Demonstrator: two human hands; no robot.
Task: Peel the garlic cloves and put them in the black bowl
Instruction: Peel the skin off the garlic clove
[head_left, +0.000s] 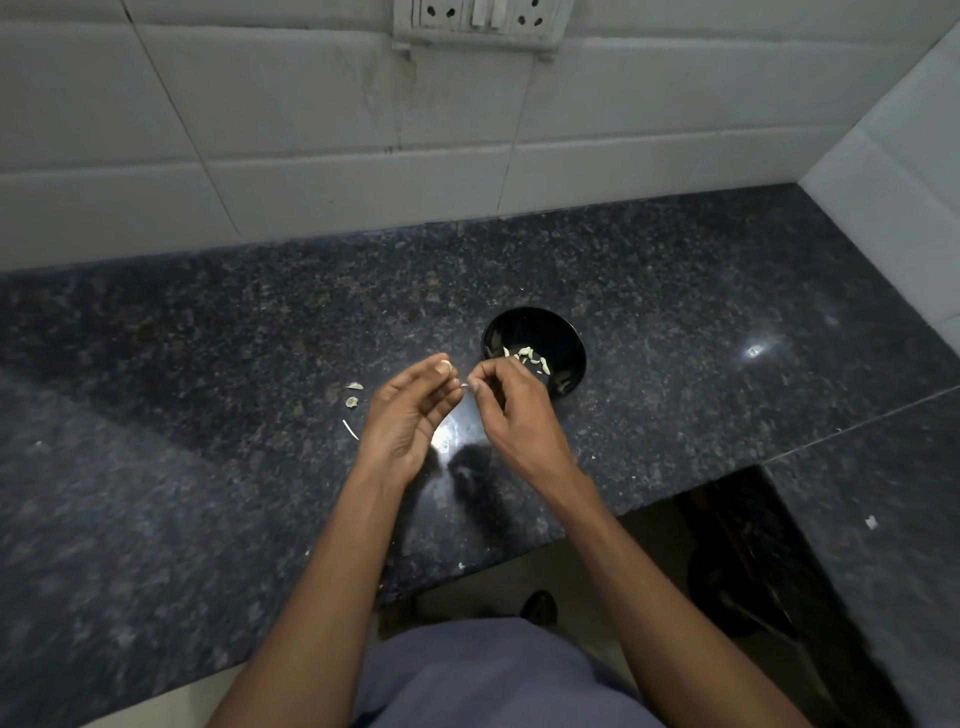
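The black bowl stands on the dark granite counter and holds several pale peeled garlic cloves. Just in front of it, above the counter, my left hand and my right hand meet fingertip to fingertip. Between them they pinch a small garlic clove, mostly hidden by the fingers, with only a thin pale sliver showing. Three bits of garlic skin lie on the counter left of my left hand.
The granite counter runs to a white tiled wall at the back and right, with a socket plate high up. The counter's front edge steps back at the right, over a dark opening.
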